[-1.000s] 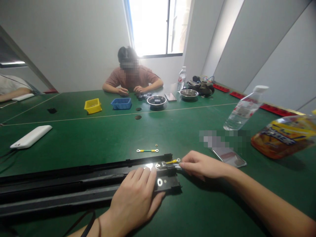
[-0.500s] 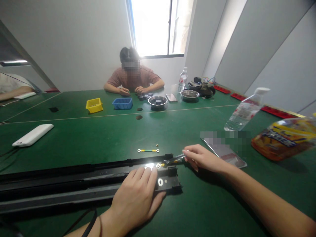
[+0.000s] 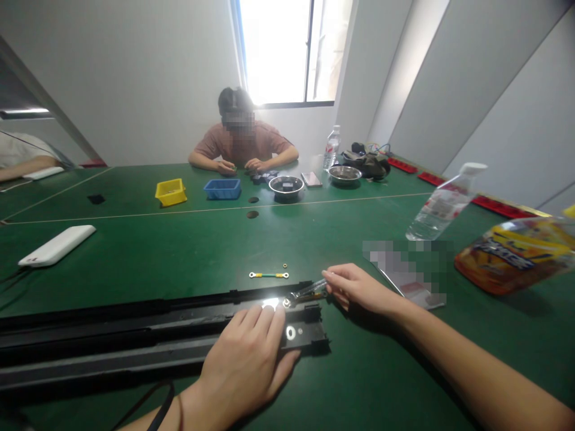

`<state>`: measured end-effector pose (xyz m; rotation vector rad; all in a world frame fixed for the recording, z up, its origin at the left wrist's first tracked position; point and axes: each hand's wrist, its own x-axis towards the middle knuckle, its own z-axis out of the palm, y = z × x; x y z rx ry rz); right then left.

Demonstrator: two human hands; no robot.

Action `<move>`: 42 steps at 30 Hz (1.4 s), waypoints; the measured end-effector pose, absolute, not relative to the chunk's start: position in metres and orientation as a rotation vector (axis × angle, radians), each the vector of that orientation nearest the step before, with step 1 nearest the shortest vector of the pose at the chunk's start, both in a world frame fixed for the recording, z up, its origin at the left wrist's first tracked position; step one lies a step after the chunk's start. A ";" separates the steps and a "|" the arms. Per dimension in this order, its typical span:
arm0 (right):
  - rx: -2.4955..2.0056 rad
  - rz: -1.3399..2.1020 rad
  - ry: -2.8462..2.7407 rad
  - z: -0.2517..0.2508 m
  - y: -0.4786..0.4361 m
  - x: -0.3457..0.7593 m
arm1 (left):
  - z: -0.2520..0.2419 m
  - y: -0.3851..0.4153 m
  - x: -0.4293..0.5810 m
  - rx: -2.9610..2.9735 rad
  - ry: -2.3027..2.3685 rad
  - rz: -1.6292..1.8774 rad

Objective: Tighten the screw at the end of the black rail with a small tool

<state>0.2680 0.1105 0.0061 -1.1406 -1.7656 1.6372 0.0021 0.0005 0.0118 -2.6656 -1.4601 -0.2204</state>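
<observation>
Bright metal up front: the wrench (image 3: 311,288) gleams smooth and silvery, while the black rail (image 3: 179,332) shows a dull sheen — flaring white at one glossy patch. Shiny metal rings finish the short lead (image 3: 268,275), and the small nut (image 3: 284,266) looks brassy! Smooth and softly glossy, that green tabletop (image 3: 202,245). Polished metal on the bowl (image 3: 286,195), now plastic-looking walls on the yellow bin (image 3: 171,198) and blue bin (image 3: 223,192). Clear, glossy plastic for the water bottle (image 3: 438,206) — and matt cloth, that brownish shirt (image 3: 275,139).
</observation>
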 end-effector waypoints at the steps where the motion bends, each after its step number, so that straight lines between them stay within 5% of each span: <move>1: -1.146 1.630 -1.773 0.006 0.110 0.267 | 0.012 0.001 0.002 -2.667 -1.462 -0.219; 9: -1.240 1.582 -1.899 0.016 0.108 0.266 | 0.012 0.001 0.002 -2.670 -1.465 -0.217; 22: -1.188 1.962 -2.018 0.029 0.102 0.274 | 0.011 0.002 0.001 -2.650 -1.430 -0.243; 42: -1.199 1.875 -1.865 0.021 0.107 0.284 | 0.011 0.001 0.000 -2.639 -1.420 -0.243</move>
